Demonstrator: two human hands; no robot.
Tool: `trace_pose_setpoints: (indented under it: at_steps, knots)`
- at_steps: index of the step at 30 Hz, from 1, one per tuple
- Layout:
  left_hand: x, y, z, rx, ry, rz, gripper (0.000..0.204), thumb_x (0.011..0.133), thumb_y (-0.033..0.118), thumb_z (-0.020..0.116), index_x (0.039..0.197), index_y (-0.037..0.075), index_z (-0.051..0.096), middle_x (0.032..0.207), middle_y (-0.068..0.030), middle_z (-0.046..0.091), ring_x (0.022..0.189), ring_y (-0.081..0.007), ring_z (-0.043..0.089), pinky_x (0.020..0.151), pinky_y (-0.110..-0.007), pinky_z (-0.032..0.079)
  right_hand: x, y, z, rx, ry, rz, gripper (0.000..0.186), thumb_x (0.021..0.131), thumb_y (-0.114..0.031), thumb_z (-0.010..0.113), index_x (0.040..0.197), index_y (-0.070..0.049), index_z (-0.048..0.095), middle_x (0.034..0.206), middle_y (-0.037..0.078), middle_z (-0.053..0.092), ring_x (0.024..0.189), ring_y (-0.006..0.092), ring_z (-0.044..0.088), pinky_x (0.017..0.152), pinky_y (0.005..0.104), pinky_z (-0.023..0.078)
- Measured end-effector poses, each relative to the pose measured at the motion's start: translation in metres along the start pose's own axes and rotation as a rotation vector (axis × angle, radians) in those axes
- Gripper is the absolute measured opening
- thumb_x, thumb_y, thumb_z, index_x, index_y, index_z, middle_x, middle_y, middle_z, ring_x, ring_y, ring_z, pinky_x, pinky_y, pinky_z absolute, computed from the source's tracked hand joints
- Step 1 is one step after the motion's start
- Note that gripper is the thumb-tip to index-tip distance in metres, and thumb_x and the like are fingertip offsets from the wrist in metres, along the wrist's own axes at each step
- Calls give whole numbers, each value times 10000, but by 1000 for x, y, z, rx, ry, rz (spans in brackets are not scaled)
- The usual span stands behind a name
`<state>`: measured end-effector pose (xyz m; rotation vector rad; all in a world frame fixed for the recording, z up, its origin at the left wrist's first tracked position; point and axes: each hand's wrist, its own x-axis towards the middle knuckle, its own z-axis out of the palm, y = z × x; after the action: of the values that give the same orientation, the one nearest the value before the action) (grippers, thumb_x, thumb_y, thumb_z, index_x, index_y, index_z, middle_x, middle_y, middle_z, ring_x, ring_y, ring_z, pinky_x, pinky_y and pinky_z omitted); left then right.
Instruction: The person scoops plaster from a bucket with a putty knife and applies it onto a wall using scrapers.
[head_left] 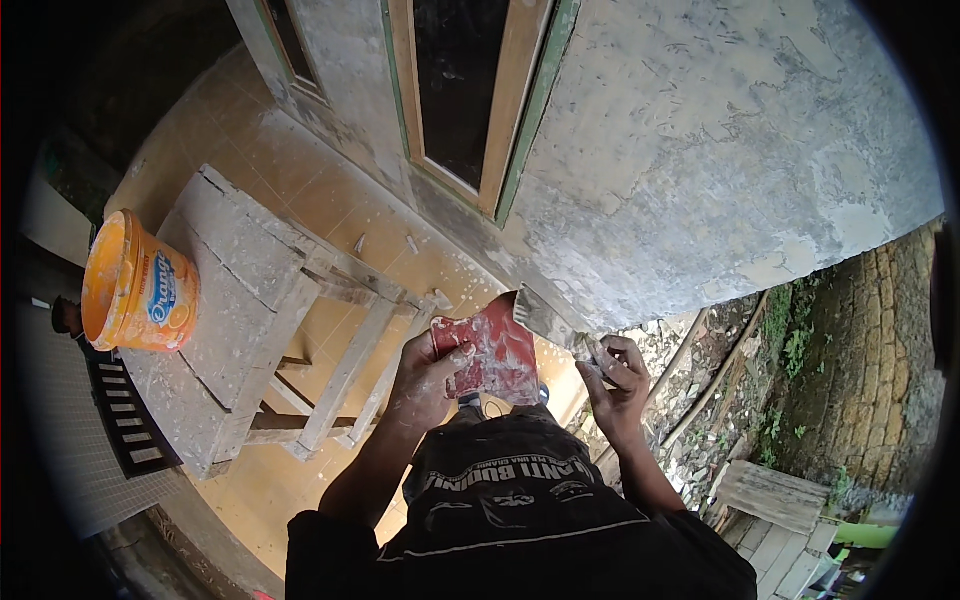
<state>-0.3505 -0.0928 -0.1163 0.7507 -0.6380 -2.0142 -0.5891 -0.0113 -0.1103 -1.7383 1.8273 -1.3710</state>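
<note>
My left hand (425,385) grips a red, putty-smeared plastic board (497,355) in front of my body. My right hand (617,385) is closed around the handle of a wide metal putty knife (545,318). The knife's blade is angled up to the left, at the upper right edge of the red board. Both tool and board are streaked with pale putty.
A patchy plastered wall (730,140) with framed windows (495,110) rises ahead. A splattered wooden scaffold bench (225,280) at left holds an orange bucket (125,280). Tiled floor (230,120) lies below; rubble, poles (690,350) and planks (770,500) are right. A person's head (66,316) shows far left.
</note>
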Motion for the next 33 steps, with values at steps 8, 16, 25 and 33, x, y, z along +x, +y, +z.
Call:
trace_pose_setpoints:
  at_steps: [8,16,25,33]
  knots:
    - [6,-6,-14,-239,4,-103,195,830,-21,560,1025,-12,566,962,-106,632,855,-195,646,777,-342,544,-18,66,-3,-238,-24,-45,253,729,79,697,964,-9,661,896,93,542,788,177,538,644,270,443]
    - [46,-62,-19,-334,129,46,262,833,-2,541,1095,-9,538,984,-96,630,914,-213,634,833,-355,514,-43,142,-36,230,-187,791,145,865,-138,643,818,-4,665,629,-28,533,530,48,419,483,219,317]
    - [95,-219,-72,-688,431,108,339,826,56,562,1161,23,522,1089,-98,615,995,-234,610,886,-379,495,-36,227,-94,242,-631,1055,222,885,-172,605,975,21,669,681,17,602,563,78,505,509,238,386]
    - [145,-379,-90,-996,564,99,307,891,59,510,1197,53,497,1153,-89,583,1051,-228,575,938,-375,458,-4,303,-119,192,-782,1122,248,895,-184,577,971,42,642,746,36,621,636,83,550,560,243,420]
